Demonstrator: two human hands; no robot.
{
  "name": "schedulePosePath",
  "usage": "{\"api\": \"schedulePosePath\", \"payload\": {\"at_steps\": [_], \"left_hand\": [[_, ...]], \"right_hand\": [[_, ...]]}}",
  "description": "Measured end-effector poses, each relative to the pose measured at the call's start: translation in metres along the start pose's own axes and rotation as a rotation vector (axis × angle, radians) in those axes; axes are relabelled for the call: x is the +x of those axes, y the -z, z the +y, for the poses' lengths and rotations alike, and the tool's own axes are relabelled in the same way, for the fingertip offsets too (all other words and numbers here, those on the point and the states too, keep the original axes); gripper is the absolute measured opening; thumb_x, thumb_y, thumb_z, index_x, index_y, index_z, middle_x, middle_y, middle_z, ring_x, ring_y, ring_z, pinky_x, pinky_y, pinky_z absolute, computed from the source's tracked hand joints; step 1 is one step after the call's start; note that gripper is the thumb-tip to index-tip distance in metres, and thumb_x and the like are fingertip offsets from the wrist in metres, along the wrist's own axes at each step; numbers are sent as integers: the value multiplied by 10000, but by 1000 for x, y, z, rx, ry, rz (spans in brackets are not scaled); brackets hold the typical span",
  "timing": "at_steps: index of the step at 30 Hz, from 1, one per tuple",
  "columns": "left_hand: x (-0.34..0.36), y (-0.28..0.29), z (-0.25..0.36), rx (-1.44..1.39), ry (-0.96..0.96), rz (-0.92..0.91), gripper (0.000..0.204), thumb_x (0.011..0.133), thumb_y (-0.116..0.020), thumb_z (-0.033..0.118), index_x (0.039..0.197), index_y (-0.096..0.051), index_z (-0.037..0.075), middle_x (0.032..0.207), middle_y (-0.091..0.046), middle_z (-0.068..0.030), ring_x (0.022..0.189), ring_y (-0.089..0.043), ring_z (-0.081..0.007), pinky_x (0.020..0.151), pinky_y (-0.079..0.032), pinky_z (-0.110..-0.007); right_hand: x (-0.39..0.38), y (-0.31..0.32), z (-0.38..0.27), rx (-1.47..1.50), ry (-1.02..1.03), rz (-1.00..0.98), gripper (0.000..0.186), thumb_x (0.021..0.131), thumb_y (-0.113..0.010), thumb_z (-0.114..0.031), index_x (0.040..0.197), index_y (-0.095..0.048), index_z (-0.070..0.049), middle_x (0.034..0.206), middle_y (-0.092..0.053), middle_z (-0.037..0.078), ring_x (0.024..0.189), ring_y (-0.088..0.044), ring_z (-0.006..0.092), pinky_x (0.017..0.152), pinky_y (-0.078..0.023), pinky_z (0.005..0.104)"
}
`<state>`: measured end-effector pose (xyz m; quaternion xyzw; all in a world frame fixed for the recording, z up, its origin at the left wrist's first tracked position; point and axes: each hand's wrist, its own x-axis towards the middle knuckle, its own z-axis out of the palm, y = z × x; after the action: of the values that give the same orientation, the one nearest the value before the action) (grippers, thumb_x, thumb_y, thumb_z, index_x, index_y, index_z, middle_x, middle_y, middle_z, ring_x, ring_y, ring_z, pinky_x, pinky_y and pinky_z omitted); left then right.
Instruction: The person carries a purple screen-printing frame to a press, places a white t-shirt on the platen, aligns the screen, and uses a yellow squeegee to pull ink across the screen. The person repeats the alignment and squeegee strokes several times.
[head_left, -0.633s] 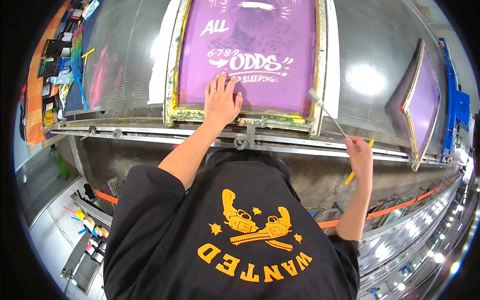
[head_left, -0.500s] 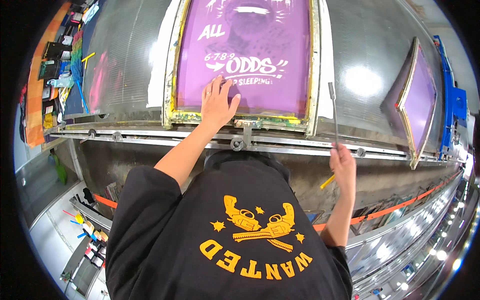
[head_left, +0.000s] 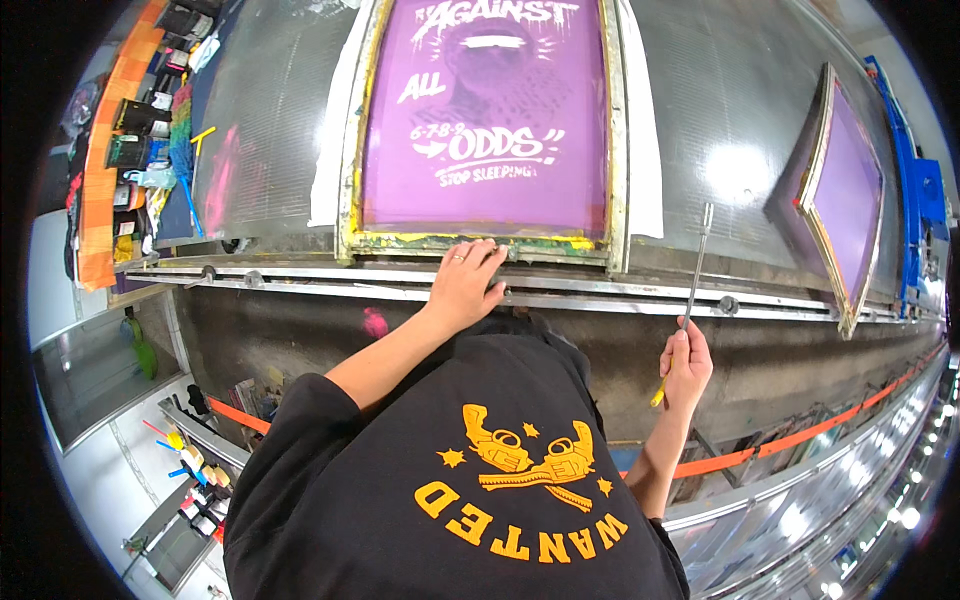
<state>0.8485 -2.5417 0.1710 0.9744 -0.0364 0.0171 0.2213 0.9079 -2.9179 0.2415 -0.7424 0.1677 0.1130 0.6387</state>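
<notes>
A screen-printing frame (head_left: 615,170) with purple mesh lies on the table, its near side facing me. White lettering and a dark picture show on the mesh (head_left: 480,205). My left hand (head_left: 468,283) is closed around a metal bracket at the middle of the frame's near edge, fingers over it and thumb on the near side. The hand mostly hides the bracket. To the right, my right hand (head_left: 686,362) grips a long thin metal tool (head_left: 698,262) with a forked tip and a yellow end. The tool points away from me, over the metal rail.
White material (head_left: 642,120) shows beneath the frame's sides. A second purple screen (head_left: 845,195) leans at the right, near blue equipment (head_left: 925,205). Ink containers (head_left: 128,150) crowd the left. A metal rail (head_left: 400,279) with round knobs runs along the table's near edge.
My left hand has slid off the mesh toward me onto the bracket, uncovering the lowest lettering. My right hand has dropped slightly toward me, with the tool turned to tilt right.
</notes>
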Motion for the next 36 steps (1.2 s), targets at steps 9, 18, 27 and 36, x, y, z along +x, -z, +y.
{"api": "schedulePosePath", "payload": {"at_steps": [9, 18, 27, 36], "left_hand": [[135, 22, -77, -123, 129, 1, 633, 968, -671, 483, 1432, -579, 63, 1492, -507, -239, 1367, -494, -421, 1146, -397, -522], [337, -15, -170, 125, 82, 163, 845, 940, -484, 775, 1595, -430, 245, 1660, -251, -306, 1552, -214, -478, 1265, -120, -595], [343, -17, -177, 128, 91, 110, 897, 920, -437, 828, 1612, -405, 257, 1663, -243, -314, 1573, -148, -481, 1250, -59, -645], [345, -17, -181, 81, 95, 108, 886, 923, -453, 810, 1612, -405, 254, 1660, -252, -311, 1572, -154, -476, 1252, -65, -644]], "right_hand": [[8, -37, -15, 71, 118, -85, 587, 1028, -565, -41, 1578, -360, -8, 965, -654, 87, 616, -509, 52, 541, -410, 199], [-11, -53, -83, 66, 89, 18, 899, 970, -642, -614, 1518, -401, 56, 1179, -605, 160, 567, -493, 58, 473, -323, 185], [-8, -123, -163, -195, 82, 417, 439, 988, -676, -329, 1180, -652, 66, 910, -657, 115, 591, -535, 106, 521, -417, 247], [-59, -56, -199, -1721, -10, 218, 196, 868, -724, -33, 1035, -724, 69, 841, -721, 123, 690, -610, 162, 577, -486, 291]]}}
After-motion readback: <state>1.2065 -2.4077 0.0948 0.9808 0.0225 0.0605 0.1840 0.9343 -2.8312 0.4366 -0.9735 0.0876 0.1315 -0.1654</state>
